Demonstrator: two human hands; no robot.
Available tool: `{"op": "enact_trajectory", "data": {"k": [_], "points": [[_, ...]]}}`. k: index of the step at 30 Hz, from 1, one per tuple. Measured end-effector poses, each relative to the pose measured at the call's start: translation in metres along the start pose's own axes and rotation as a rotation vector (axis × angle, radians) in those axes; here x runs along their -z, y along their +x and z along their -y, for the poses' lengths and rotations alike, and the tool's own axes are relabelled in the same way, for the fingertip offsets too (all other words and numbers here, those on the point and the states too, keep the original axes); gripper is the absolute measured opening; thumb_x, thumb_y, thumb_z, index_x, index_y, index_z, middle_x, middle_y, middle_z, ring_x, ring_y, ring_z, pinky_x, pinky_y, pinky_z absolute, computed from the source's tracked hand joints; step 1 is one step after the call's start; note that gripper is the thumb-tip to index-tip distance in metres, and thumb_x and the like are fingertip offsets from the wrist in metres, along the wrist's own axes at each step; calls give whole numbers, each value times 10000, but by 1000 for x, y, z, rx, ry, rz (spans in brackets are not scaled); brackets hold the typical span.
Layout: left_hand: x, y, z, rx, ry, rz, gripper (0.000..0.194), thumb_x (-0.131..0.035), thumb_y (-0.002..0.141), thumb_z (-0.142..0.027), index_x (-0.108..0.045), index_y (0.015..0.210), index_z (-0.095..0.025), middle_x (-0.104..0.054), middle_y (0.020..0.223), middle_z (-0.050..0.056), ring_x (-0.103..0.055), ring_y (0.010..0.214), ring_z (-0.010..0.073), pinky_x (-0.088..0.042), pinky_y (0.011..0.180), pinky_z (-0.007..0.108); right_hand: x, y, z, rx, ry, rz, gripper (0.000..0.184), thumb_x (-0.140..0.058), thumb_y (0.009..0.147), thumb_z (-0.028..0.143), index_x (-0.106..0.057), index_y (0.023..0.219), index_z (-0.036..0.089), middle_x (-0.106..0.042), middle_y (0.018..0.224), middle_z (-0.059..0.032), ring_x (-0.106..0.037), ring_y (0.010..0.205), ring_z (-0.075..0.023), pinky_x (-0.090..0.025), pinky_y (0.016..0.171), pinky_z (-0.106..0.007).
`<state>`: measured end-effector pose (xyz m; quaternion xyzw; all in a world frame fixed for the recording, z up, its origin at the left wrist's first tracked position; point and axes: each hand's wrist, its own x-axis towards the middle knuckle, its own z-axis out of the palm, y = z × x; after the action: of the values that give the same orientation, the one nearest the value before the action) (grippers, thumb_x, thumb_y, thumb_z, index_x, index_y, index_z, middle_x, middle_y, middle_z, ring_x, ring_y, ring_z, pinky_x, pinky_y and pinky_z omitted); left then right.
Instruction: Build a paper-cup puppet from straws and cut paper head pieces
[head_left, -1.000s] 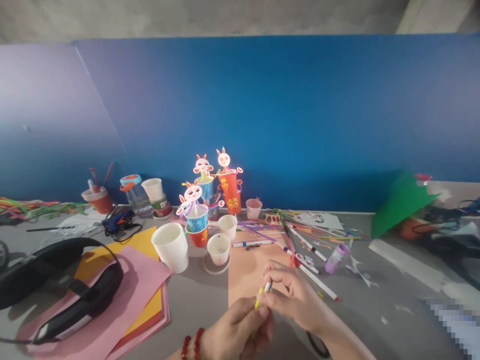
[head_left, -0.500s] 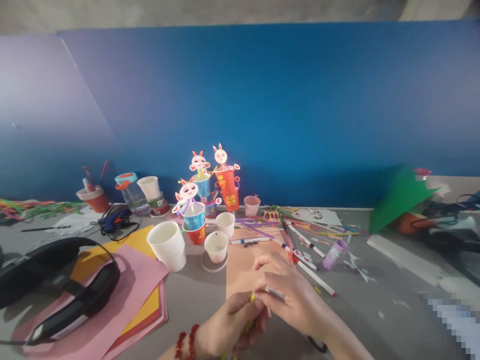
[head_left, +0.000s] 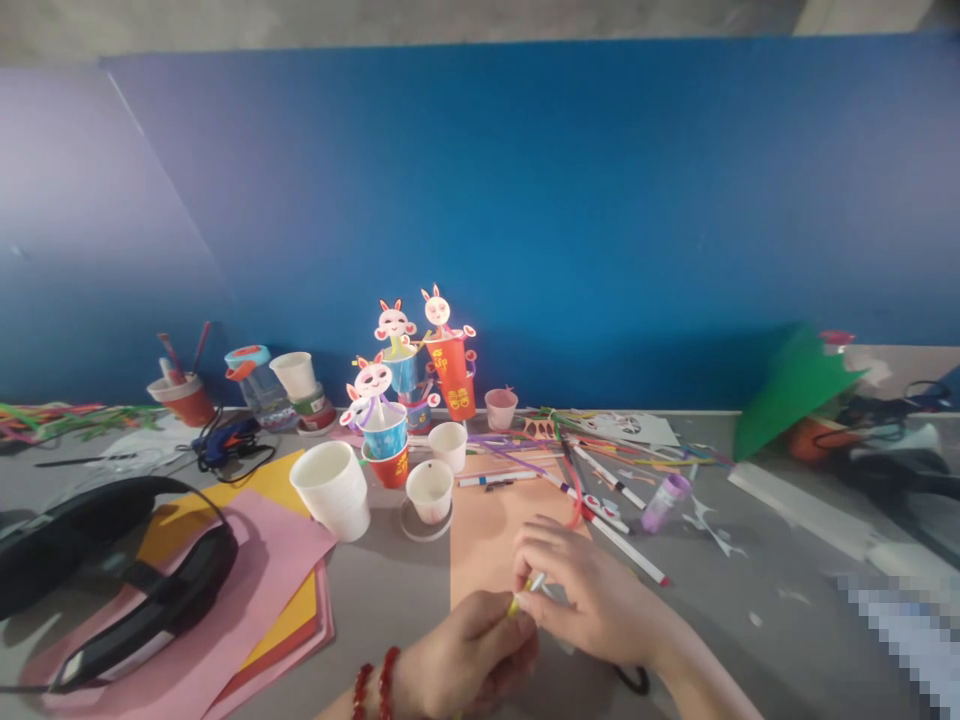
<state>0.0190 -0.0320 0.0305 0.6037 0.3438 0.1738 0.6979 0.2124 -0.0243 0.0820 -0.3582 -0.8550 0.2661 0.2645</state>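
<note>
My left hand (head_left: 476, 650), with red bead bracelets at the wrist, is closed around a thin yellow stick-like piece (head_left: 514, 606). My right hand (head_left: 581, 590) bends over from the right, its thumb and fingertips closed on the whitish end (head_left: 535, 582) of that piece. What exactly it is stays mostly hidden by the fingers. Both hands are over the near part of an orange paper sheet (head_left: 480, 540). Just beyond them lie a marker with a red end (head_left: 630, 550) and small heart-marked cutouts (head_left: 606, 512).
Paper-cup figures with rabbit-like faces (head_left: 384, 430) stand at the back centre, near white cups (head_left: 330, 490). Black headphones (head_left: 180, 590) rest on coloured paper (head_left: 277, 560) at left. A purple glue stick (head_left: 666, 502), pipe cleaners (head_left: 652, 455) and paper scraps (head_left: 709, 525) lie at right.
My right hand's fingers have drawn in closer together over the end of the yellow piece, and that hand has shifted slightly right. My left hand keeps its grip. The view has moved slightly.
</note>
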Motion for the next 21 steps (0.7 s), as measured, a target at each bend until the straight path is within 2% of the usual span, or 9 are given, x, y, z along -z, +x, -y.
{"op": "enact_trajectory", "data": {"k": [2, 5, 7, 10, 13, 21], "points": [[2, 0, -1, 21, -30, 11, 544, -444, 864, -694, -552, 771, -169, -436, 495, -77, -299, 323, 47, -205, 305, 178, 1, -1, -1, -33, 141, -1, 23, -573, 897, 202, -596, 897, 207, -611, 939, -17, -576, 918, -184, -428, 814, -287], [4, -1, -3, 38, -115, 42, 505, -486, 861, -660, -563, 782, -167, -478, 499, -71, -293, 302, 43, -212, 284, 171, 2, -2, -4, -130, 421, -32, 203, -462, 984, 351, -605, 1029, 214, -634, 1018, -39, -595, 947, -187, -450, 803, -276], [5, -1, -4, 40, -191, 62, 472, -505, 862, -634, -558, 781, -171, -487, 496, -72, -275, 291, 42, -218, 274, 171, 1, -1, -7, -194, 498, -66, 287, -413, 1001, 419, -606, 1015, 207, -635, 946, -33, -596, 870, -180, -449, 727, -260], [4, -1, -4, 42, -262, 77, 455, -531, 851, -622, -556, 775, -173, -493, 489, -72, -259, 280, 37, -228, 267, 171, -1, 2, -8, -200, 414, -99, 228, -531, 946, 401, -596, 866, 197, -598, 810, -3, -568, 772, -168, -419, 672, -251], [4, -1, -3, 45, -303, 76, 458, -544, 845, -622, -561, 768, -171, -495, 486, -68, -257, 281, 34, -222, 267, 164, -4, 5, -7, -139, 322, -137, 190, -615, 882, 315, -557, 745, 197, -560, 766, 9, -554, 760, -169, -413, 691, -257], [6, 1, 0, 32, -335, 112, 406, -544, 885, -550, -573, 783, -158, -525, 483, -60, -363, 268, 47, -305, 255, 152, -7, 5, -6, -59, 334, -178, 196, -597, 879, 274, -522, 713, 202, -537, 772, 7, -541, 743, -160, -413, 691, -252]]}}
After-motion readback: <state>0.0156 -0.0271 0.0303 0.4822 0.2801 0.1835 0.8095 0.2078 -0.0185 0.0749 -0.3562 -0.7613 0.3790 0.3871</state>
